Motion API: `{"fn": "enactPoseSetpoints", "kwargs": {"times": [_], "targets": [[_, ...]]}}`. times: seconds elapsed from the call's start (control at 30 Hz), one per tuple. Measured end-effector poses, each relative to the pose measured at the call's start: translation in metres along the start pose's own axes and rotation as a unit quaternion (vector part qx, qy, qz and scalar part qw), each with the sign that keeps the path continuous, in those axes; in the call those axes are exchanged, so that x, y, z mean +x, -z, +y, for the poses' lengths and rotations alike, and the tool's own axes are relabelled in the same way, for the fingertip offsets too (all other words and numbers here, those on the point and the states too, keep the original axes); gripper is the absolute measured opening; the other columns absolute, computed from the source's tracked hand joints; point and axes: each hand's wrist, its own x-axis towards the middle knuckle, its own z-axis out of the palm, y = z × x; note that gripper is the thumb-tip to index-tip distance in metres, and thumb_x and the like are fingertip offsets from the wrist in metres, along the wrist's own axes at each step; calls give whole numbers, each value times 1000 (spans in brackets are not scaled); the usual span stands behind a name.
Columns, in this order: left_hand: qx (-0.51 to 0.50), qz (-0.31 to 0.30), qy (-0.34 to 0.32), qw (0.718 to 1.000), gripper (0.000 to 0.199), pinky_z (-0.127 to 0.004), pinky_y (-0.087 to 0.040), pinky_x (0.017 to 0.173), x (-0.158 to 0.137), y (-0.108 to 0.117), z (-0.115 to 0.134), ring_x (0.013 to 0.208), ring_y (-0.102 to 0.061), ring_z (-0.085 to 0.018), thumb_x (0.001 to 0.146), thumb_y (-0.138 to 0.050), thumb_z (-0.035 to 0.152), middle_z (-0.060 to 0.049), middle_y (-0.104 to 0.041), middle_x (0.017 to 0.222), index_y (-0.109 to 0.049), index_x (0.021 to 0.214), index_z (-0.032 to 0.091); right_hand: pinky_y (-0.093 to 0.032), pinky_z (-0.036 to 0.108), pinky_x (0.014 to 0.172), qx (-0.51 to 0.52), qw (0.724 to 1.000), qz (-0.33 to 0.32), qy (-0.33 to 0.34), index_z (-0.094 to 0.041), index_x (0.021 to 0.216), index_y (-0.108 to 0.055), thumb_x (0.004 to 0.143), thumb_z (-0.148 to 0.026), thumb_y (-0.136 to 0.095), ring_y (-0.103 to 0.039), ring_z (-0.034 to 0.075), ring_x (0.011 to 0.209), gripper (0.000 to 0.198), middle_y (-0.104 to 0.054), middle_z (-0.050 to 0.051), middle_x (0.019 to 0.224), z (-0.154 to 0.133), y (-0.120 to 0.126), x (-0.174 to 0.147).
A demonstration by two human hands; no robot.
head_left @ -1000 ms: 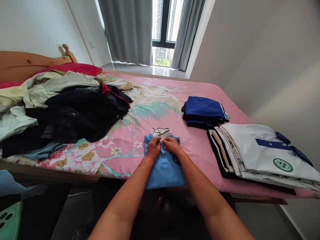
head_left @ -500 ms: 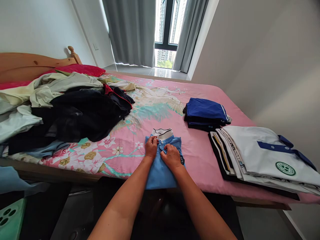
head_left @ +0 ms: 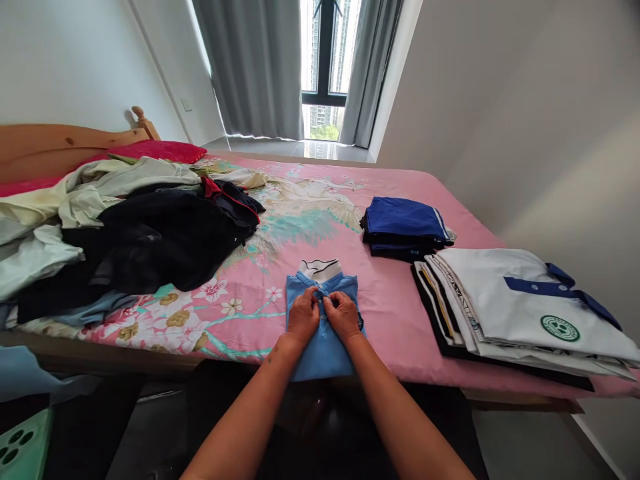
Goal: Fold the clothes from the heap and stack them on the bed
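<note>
A light blue polo shirt (head_left: 324, 360) lies folded at the bed's front edge, its white collar (head_left: 327, 272) with dark trim pointing away from me. My left hand (head_left: 303, 315) pinches the left side of the button placket just below the collar. Opposite it, my right hand (head_left: 343, 315) has thumb and finger closed on the placket's other side. The fingertips of both hands nearly meet over the buttons, and they partly hide the fabric between them. A dark badge shows beside my right wrist.
Rumpled dark clothes (head_left: 165, 240) and pale garments (head_left: 95, 193) heap on the left of the pink floral bed sheet (head_left: 390, 313). Folded blue and black clothes (head_left: 405, 220) stack at right, behind a pile topped by a white polo shirt (head_left: 520, 307). A green phone (head_left: 30, 447) is at lower left.
My left hand has come down from the collar to the placket. My right hand has shifted in beside it, its fingers now pinching the cloth. The view has tilted slightly.
</note>
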Motion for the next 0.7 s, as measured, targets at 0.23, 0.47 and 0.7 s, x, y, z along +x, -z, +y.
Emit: {"fn": "enactPoseSetpoints", "kwargs": {"times": [0.23,0.47,0.7], "targets": [[37,-8,44,998,38,-33,-42,72,10,-10,8,73,-58,-22,69,-61,8,-3,-62,74,-61,103,25,-41,28,74,-7,1000,4,12,-21,70,-57,77,-26,-51,-54,17,77,11,-62,2,77,-2,0,0],[-35,-11,41,998,15,-26,-45,69,2,-7,4,69,-58,-14,74,-56,13,1,-60,75,-52,86,22,-39,29,79,-21,999,34,36,-18,79,-61,82,-25,-50,-51,18,84,13,-62,5,83,-4,1,-5],[-86,-7,20,996,10,-25,-45,71,-2,-2,-6,69,-55,-12,73,-54,13,3,-56,72,-50,77,21,-39,31,83,-15,998,5,61,-19,79,-67,86,-26,-47,-54,19,85,21,-64,5,83,-7,3,-7]]}}
